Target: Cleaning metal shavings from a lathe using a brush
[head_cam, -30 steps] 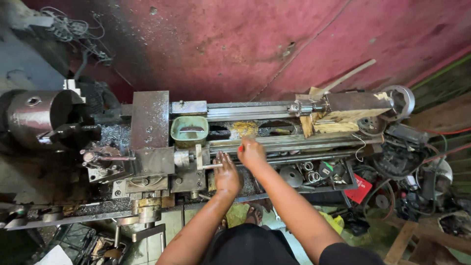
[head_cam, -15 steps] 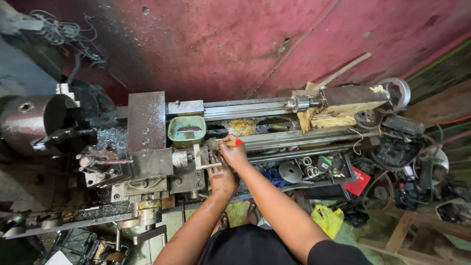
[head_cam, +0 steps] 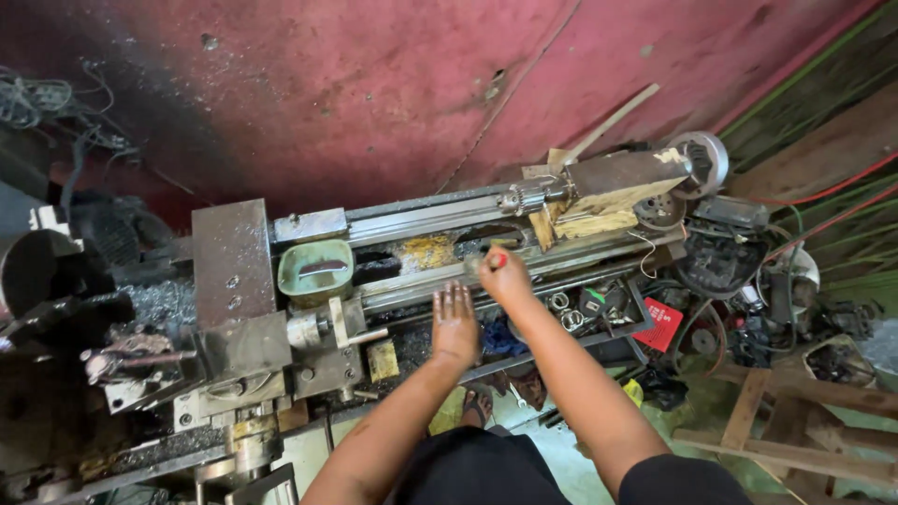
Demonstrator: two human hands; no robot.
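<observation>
I look down on an old metal lathe [head_cam: 440, 220] set against a red wall. My left hand [head_cam: 456, 323] lies flat with fingers apart on the front rail of the lathe bed, just right of the carriage [head_cam: 245, 327]. Over the middle of the bed my right hand [head_cam: 505, 273] is closed around a small red object [head_cam: 500, 259], most of it hidden by the fingers. A green tray [head_cam: 315, 271] sits on the carriage to the left. The tailstock [head_cam: 599, 182] stands at the bed's right end.
The chuck [head_cam: 37, 271] is at the far left. Metal shavings cover the area near the carriage. Rings, loose parts and a red box [head_cam: 662, 324] lie on the shelf under the bed. Motors and cables pile up at right beside a wooden frame [head_cam: 758, 421].
My right hand has moved right along the bed with the small red object in it. My left hand has left the carriage handle and now rests flat on the front rail.
</observation>
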